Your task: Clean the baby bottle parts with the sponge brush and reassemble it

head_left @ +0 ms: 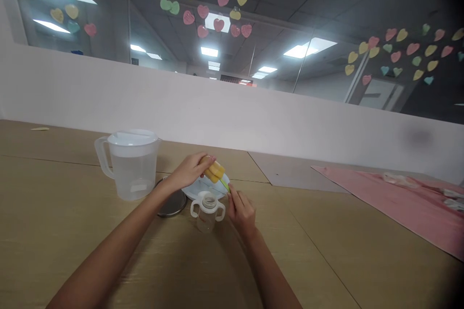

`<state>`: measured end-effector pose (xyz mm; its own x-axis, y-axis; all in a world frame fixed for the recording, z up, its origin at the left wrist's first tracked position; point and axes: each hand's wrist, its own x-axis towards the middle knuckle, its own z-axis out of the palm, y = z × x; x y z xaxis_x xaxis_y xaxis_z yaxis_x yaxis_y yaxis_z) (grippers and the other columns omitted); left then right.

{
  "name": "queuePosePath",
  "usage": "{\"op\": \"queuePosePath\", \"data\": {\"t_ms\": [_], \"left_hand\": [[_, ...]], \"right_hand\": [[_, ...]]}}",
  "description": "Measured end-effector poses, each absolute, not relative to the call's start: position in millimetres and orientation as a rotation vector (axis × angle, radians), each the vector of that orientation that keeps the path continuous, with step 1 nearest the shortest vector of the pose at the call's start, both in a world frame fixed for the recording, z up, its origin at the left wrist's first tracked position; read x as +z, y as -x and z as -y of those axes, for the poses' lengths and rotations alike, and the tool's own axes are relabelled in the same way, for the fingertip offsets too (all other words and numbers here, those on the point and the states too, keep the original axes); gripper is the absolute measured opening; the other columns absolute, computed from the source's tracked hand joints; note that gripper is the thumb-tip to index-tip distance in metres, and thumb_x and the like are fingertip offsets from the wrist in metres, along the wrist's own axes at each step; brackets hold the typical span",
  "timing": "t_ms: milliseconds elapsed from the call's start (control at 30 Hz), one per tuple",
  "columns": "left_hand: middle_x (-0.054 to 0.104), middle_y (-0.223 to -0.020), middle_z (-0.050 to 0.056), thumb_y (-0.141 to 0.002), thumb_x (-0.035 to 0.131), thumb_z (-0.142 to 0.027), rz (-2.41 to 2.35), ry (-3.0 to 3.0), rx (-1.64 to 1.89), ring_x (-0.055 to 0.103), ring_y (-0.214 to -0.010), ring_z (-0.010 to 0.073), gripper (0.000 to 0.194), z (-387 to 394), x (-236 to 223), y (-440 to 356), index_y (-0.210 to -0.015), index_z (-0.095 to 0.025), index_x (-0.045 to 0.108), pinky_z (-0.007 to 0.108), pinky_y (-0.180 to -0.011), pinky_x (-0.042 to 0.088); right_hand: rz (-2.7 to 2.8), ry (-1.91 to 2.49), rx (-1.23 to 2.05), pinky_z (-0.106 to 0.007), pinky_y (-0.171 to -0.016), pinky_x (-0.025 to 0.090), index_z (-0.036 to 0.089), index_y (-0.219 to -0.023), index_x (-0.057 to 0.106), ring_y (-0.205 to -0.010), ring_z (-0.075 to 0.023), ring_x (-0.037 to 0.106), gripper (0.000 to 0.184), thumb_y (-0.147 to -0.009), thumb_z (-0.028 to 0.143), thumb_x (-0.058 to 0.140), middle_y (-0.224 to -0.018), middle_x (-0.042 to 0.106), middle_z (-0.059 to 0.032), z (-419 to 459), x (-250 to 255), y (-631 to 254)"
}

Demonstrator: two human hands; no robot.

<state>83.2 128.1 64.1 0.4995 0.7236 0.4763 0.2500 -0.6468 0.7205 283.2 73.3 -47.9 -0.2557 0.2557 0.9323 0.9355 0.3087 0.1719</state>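
Observation:
A bottle brush with a yellow sponge head [215,172] and a thin green stem [224,184] is held between my two hands, tilted above the table. My left hand [191,170] is closed around the sponge end. Lower and to the right, my right hand [242,209] grips the green stem; the part inside its fingers is hidden. Just below the brush stands a clear baby bottle [206,220] with two white side handles, upright and with its mouth uncovered. Behind the bottle lies a pale plate [191,190], partly covered by my left hand and the brush.
A lidded translucent pitcher [134,174] stands at the left. Beside it is a dark round metal dish or lid [173,204], partly behind my left forearm. A pink cloth [395,198] with clear plastic items lies at the right. A white wall [217,111] rises behind the table.

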Motion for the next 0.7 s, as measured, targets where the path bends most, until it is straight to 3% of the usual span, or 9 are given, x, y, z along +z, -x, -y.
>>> {"op": "queuePosePath", "data": {"t_ms": [133,300,433,500,633,700], "left_hand": [[0.057,-0.116,0.005,-0.083,0.049,-0.051,-0.698,-2.247,1.075,0.056,-0.091,0.0170,0.048,-127.3,75.8,-68.3,-0.123,-0.023,0.054,0.027,-0.076,0.047],[0.051,-0.122,0.005,-0.081,0.051,-0.044,-0.774,-2.258,1.243,0.055,-0.096,0.0171,0.050,-137.4,82.4,-47.9,-0.128,-0.024,0.049,0.030,-0.082,0.047],[0.045,-0.127,0.010,-0.078,0.052,-0.035,-1.217,-2.418,1.420,0.050,-0.112,0.0229,0.054,-158.3,78.4,-21.4,-0.129,-0.019,0.048,0.035,-0.096,0.041],[0.049,-0.123,0.011,-0.074,0.055,-0.031,-1.463,-2.503,1.217,0.051,-0.112,0.0252,0.054,-170.3,71.5,-9.1,-0.125,-0.016,0.051,0.035,-0.098,0.040],[0.061,-0.117,0.011,-0.061,0.064,-0.020,-1.626,-2.560,0.380,0.056,-0.108,0.0272,0.055,-186.2,53.4,-1.2,-0.115,-0.016,0.059,0.031,-0.090,0.044],[0.061,-0.118,0.012,-0.055,0.067,-0.016,-1.677,-2.489,0.121,0.058,-0.107,0.0283,0.061,-189.6,45.7,-5.6,-0.115,-0.017,0.059,0.030,-0.085,0.046]], "right_hand": [[1.747,1.135,-0.972,-0.021,-0.055,0.044,0.014,-0.118,0.059,-0.061,-0.0115,0.061,0.032,-0.094,0.017,0.037,-0.074,0.066,-0.0073,-77.6,-51.4,-283.6],[1.687,1.094,-0.955,-0.021,-0.052,0.043,0.012,-0.105,0.063,-0.057,-0.0117,0.061,0.029,-0.094,0.017,0.036,-0.071,0.067,-0.0069,-81.7,-51.2,-286.8],[1.535,1.112,-0.926,-0.021,-0.049,0.043,0.012,-0.096,0.064,-0.049,-0.0114,0.058,0.029,-0.095,0.019,0.036,-0.062,0.064,-0.0044,-81.7,-48.8,-286.7],[1.517,1.136,-0.892,-0.021,-0.049,0.043,0.012,-0.096,0.065,-0.047,-0.0114,0.057,0.030,-0.095,0.019,0.036,-0.060,0.063,-0.0038,-81.3,-48.2,-286.6],[1.575,1.090,-0.865,-0.020,-0.053,0.046,0.011,-0.097,0.065,-0.052,-0.0121,0.060,0.029,-0.094,0.018,0.037,-0.065,0.065,-0.0059,-80.9,-49.2,-286.7],[1.589,1.071,-0.867,-0.020,-0.054,0.047,0.011,-0.097,0.065,-0.056,-0.0124,0.062,0.028,-0.094,0.018,0.037,-0.069,0.067,-0.0072,-80.9,-49.7,-286.7]]}}
